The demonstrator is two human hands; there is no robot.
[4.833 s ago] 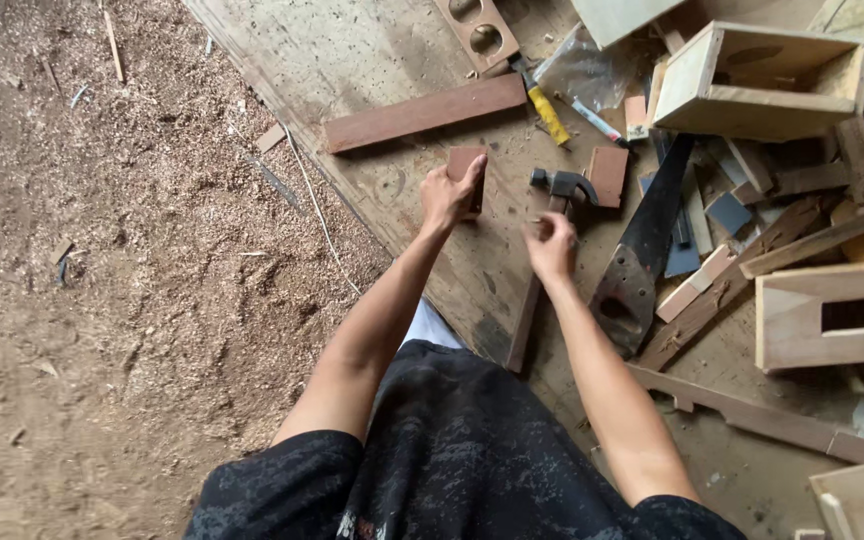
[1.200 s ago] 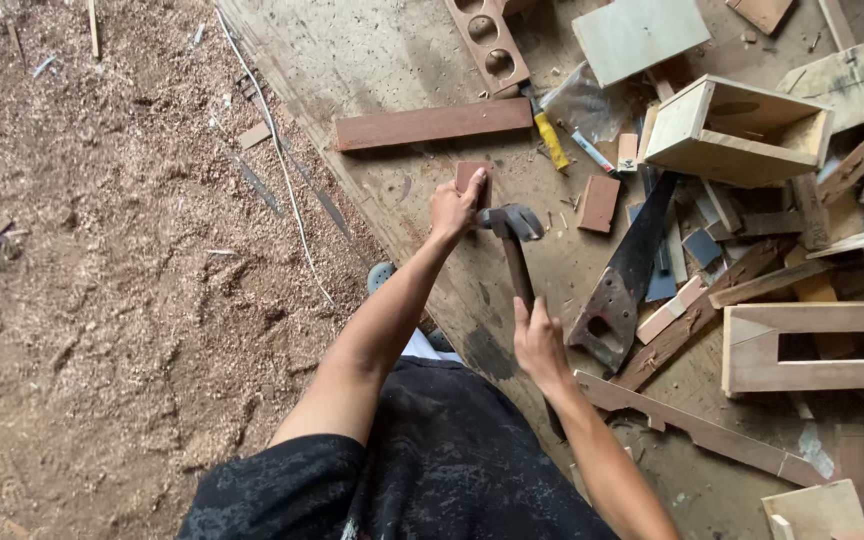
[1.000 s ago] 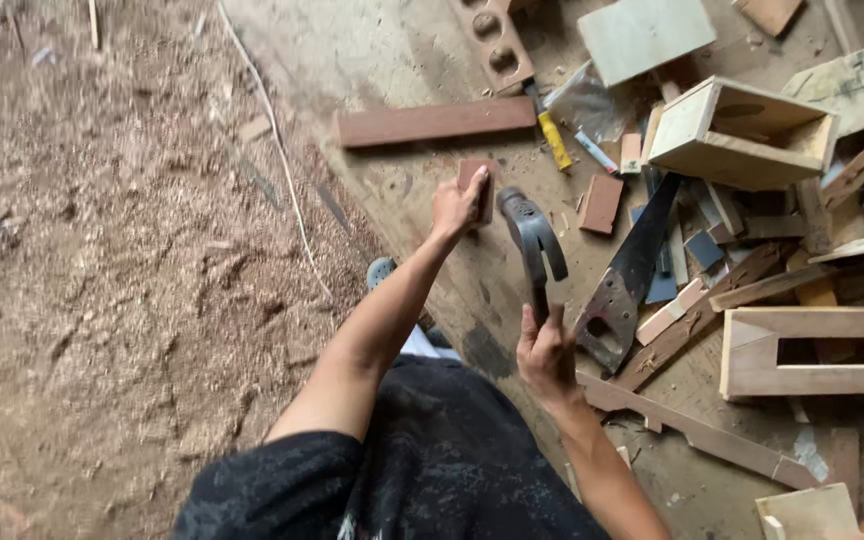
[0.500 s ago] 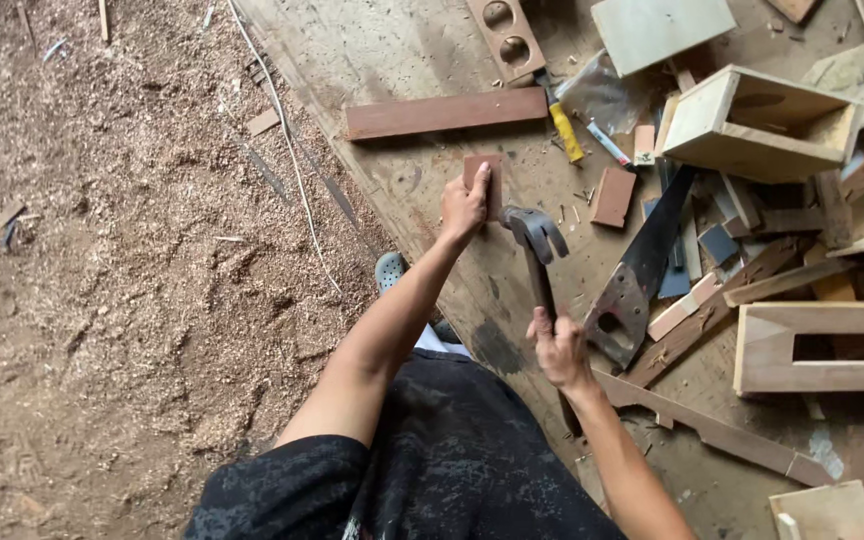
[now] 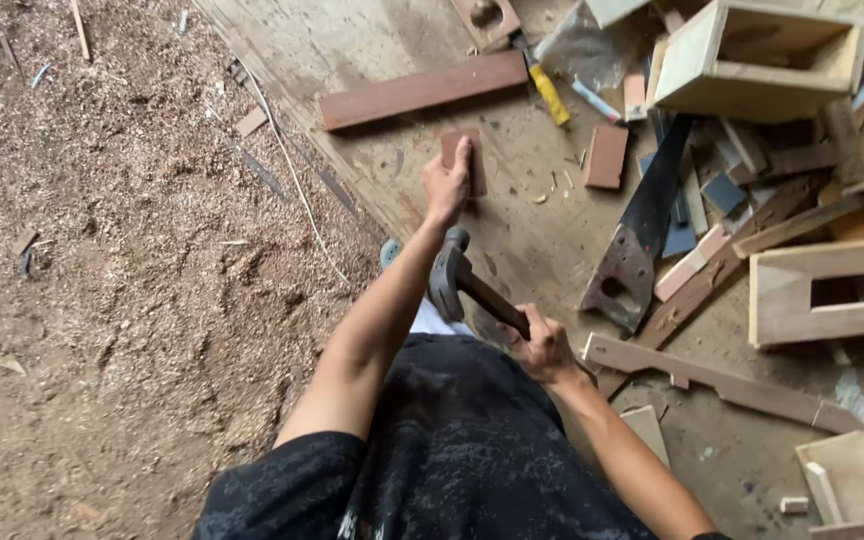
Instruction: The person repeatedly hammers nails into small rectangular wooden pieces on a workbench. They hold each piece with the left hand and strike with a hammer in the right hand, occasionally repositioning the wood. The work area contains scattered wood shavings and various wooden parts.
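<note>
My left hand (image 5: 447,185) presses down on a small reddish-brown wooden block (image 5: 464,160) lying on the plywood floor board (image 5: 392,60). My right hand (image 5: 542,345) grips the wooden handle of a hammer (image 5: 467,285). Its steel head sits raised and drawn back beside my left forearm, well short of the block. The nail, if any, is too small to tell.
A long brown plank (image 5: 422,90) lies beyond the block, a second small block (image 5: 607,157) to its right. A handsaw (image 5: 642,230), a yellow-handled tool (image 5: 549,92), open wooden boxes (image 5: 752,60) and offcuts crowd the right side. Sawdust-covered ground (image 5: 122,280) spreads on the left.
The hammer swung over the block and has now come back toward my body, head lowered beside my left forearm. My left hand stays on the block.
</note>
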